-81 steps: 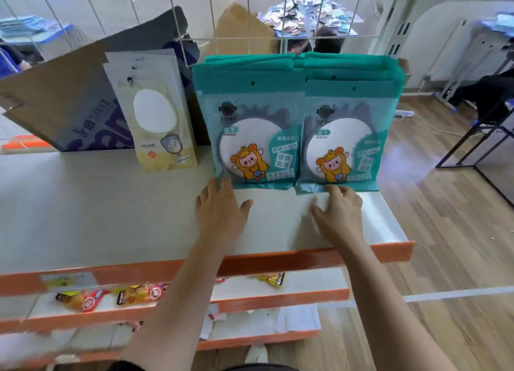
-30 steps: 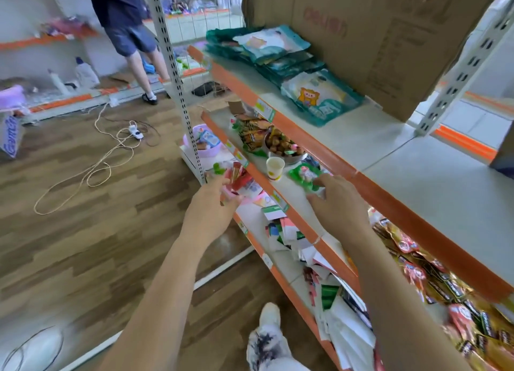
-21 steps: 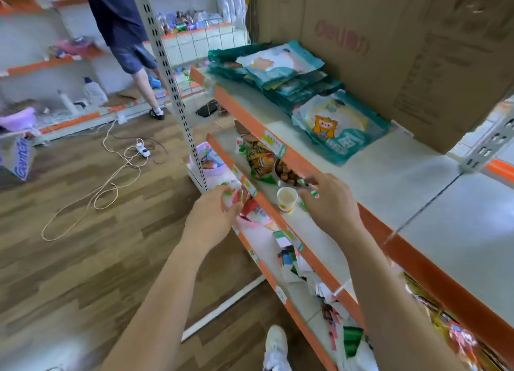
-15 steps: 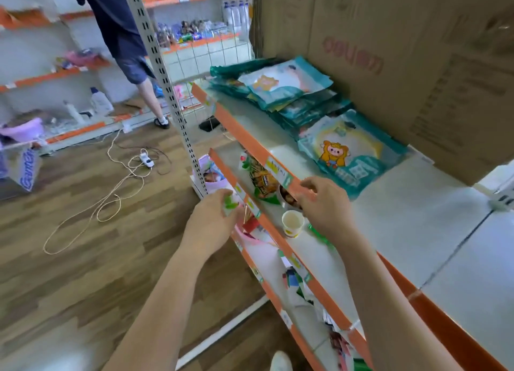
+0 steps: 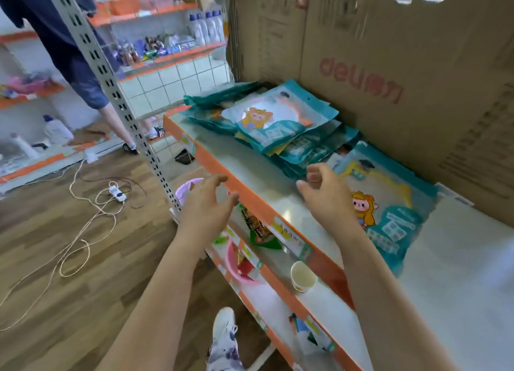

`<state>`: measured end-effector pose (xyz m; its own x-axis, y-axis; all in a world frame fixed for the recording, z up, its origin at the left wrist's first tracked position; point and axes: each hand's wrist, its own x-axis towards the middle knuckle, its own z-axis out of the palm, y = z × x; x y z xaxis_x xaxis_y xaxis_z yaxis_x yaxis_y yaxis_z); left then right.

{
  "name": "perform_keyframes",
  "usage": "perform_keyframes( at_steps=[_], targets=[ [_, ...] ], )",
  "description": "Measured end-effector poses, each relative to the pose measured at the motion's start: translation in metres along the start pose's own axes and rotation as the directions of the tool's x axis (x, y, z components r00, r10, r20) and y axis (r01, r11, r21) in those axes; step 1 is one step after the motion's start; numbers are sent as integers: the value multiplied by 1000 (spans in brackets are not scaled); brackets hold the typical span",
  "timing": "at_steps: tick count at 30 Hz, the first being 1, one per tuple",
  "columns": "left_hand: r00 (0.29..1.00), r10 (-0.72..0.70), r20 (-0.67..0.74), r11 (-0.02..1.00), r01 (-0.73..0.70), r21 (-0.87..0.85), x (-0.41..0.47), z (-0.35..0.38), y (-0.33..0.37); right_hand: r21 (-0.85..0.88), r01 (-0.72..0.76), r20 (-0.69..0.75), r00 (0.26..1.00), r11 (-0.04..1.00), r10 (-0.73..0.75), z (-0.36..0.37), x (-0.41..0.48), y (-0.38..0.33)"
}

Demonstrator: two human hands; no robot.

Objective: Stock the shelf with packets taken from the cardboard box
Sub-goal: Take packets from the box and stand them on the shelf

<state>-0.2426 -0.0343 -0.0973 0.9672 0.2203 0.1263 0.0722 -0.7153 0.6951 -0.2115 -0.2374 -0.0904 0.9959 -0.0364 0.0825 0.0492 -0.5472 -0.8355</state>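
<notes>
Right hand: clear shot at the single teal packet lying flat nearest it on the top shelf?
Probably yes. The right hand hovers empty over the shelf, right beside the packet; nothing lies between them, and the cardboard stands behind the packet, out of the way.

Saw a white top shelf (image 5: 456, 273) with an orange front edge. Found a loose heap of teal packets (image 5: 278, 120) lying flat at its far end, and 1 more teal packet (image 5: 389, 212) flat just beside that heap, on the near side. Noted a cardboard box (image 5: 389, 65) standing along the back, behind both. Spotted 1 paper cup (image 5: 303, 277) upright on the lower shelf (image 5: 328, 304), near some snack packs (image 5: 258, 229). Saw a looped cord (image 5: 83, 231) and a power strip (image 5: 116, 192) on the wooden floor (image 5: 55, 287).
</notes>
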Motion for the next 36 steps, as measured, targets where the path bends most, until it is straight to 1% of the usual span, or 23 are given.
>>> perform_keyframes(
  at_steps=[3,6,10,14,16,19,21,23,25,26,28,32,34,36],
  targets=[
    [997,76,23,997,-76,-4,66,-2,-8,53,-68,-73,995,996,72,14,39,-8],
    [984,173,38,984,-175,40,131,-6,-13,117,-169,-145,972,979,185,27,76,-17],
    [960,264,90,963,-268,40,200,-12,-14,178,-300,-243,909,937,337,37,116,-23],
    [915,373,152,927,-375,-18,256,-6,-11,252,-399,-277,843,882,461,43,145,-25],
    [905,375,199,926,-375,-40,273,0,-5,302,-415,-314,807,858,500,47,153,-23],
    [887,341,312,939,-340,-58,287,11,6,371,-387,-373,770,844,518,51,159,-21],
    [883,307,354,941,-338,29,292,17,14,358,-378,-394,767,853,506,51,161,-21],
    [878,268,397,923,-353,156,296,21,21,283,-388,-388,790,877,474,49,161,-22],
    [864,237,445,886,-380,266,298,24,27,229,-390,-345,825,892,449,44,160,-23],
    [860,224,459,873,-386,297,298,25,29,232,-394,-322,831,889,453,40,158,-22],
    [858,194,475,865,-378,330,302,26,31,222,-417,-327,820,881,470,33,155,-18],
    [847,128,515,884,-333,328,309,26,35,151,-526,-408,738,837,537,20,146,-9],
    [855,122,505,908,-301,290,308,24,37,171,-585,-374,706,793,602,16,143,-5],
    [882,150,446,925,-284,251,306,23,37,187,-614,-328,697,767,638,14,143,-4]
  ],
)
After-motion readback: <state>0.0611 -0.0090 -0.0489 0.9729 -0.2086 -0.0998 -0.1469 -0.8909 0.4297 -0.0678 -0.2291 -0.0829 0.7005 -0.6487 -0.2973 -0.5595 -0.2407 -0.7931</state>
